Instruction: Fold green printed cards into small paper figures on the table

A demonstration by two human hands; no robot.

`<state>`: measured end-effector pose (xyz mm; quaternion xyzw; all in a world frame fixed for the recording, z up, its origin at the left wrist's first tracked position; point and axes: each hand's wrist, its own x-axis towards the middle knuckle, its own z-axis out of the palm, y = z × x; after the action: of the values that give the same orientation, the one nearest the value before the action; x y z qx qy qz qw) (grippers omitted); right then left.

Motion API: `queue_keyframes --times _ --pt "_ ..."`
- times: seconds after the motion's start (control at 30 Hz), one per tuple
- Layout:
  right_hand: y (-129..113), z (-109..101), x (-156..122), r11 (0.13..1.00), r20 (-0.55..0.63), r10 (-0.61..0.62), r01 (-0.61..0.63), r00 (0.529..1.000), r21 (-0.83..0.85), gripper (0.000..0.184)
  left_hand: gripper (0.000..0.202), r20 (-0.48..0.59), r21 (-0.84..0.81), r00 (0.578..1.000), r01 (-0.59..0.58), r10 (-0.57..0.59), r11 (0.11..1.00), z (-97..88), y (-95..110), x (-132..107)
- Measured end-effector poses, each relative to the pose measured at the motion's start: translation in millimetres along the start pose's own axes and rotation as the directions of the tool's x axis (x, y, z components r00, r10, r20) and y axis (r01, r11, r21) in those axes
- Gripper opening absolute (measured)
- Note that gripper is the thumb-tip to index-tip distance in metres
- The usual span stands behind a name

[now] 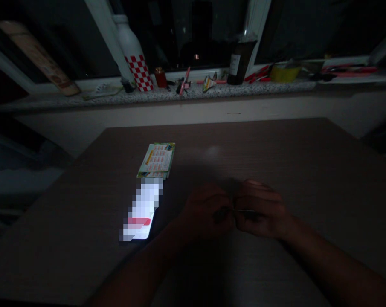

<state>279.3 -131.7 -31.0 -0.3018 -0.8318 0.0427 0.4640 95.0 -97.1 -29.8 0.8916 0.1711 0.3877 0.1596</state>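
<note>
The scene is very dark. My left hand [207, 211] and my right hand [259, 211] meet over the middle of a brown table [276, 149], fingers curled together. Between them runs a thin, pale, needle-like object [244, 210]; my right hand pinches it and my left fingertips touch its other end. What exactly it is stays unclear in the dim light. Left of my hands a lit phone [141, 211] lies flat on the table, its screen glowing. Just beyond the phone rests a small printed packet [157, 160].
A stone windowsill [167, 94] runs behind the table. It holds a white bottle with red checks [133, 55], a dark bottle [239, 62], a small red jar [161, 77], a yellow tape roll [284, 73], a leaning cardboard tube [39, 59] and several small items.
</note>
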Motion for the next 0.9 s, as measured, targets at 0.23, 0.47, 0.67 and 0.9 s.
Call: queue_keyframes --times 0.23,0.47,0.67,0.9 --pt "0.0 4.1 -2.4 0.997 -0.037 -0.029 0.032 0.999 0.076 0.014 0.005 0.022 -0.015 0.999 -0.049 0.05 0.999 -0.3 -1.1 3.9" --pt "-4.0 -3.9 0.6 0.994 -0.021 0.039 -0.037 0.999 0.098 0.014 0.003 0.086 0.019 0.995 0.04 -0.041 0.999 -12.3 -6.3 -0.3" --pt "-5.9 -5.3 2.7 0.994 -0.048 0.05 -0.045 0.998 0.102 0.014 0.006 0.102 -0.005 0.991 0.087 -0.086 0.996 -15.2 -6.5 -1.6" --pt "1.0 -6.7 -2.1 0.995 -0.006 0.085 -0.084 0.996 0.059 0.016 0.009 0.104 -0.02 0.984 0.148 -0.145 0.989 -12.7 -7.1 -6.9"
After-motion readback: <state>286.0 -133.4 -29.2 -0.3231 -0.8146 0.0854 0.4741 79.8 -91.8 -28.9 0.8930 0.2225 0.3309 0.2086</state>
